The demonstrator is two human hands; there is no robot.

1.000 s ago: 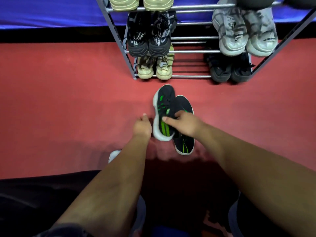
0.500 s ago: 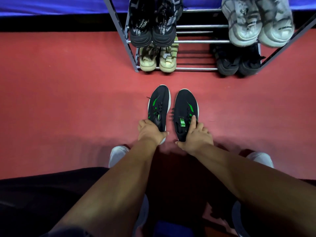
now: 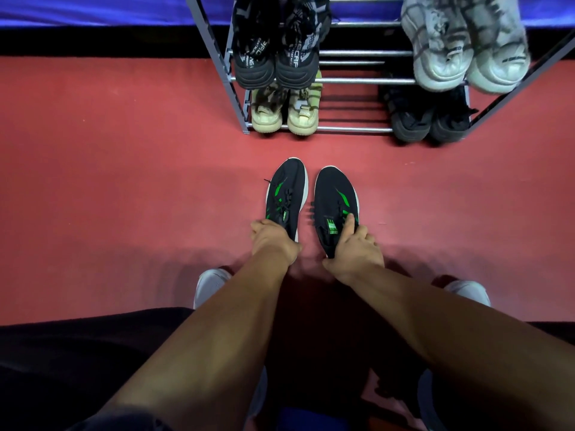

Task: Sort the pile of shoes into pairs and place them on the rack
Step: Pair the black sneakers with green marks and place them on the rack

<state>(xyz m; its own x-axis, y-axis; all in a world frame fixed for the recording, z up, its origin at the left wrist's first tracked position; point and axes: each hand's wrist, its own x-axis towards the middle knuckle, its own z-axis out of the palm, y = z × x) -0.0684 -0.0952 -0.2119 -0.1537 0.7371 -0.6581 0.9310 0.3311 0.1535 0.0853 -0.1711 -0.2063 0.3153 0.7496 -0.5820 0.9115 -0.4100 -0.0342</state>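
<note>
Sneakers, black-green: left sneaker [image 3: 287, 188], heel gripped by left hand [image 3: 273, 241]; right sneaker [image 3: 334, 194], heel gripped by right hand [image 3: 353, 248]. Both stood side by side on red floor [image 3: 124, 181] before shoe rack [image 3: 354, 129].

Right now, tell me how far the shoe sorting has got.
Done: the rack holds a black pair, beige pair, grey pair and dark pair. In hand: the green-striped pair stands side by side on the floor, left hand gripping one shoe, right hand the other. Left: lift that pair onto the rack; the bottom rails between beige and dark pairs look free.
</note>
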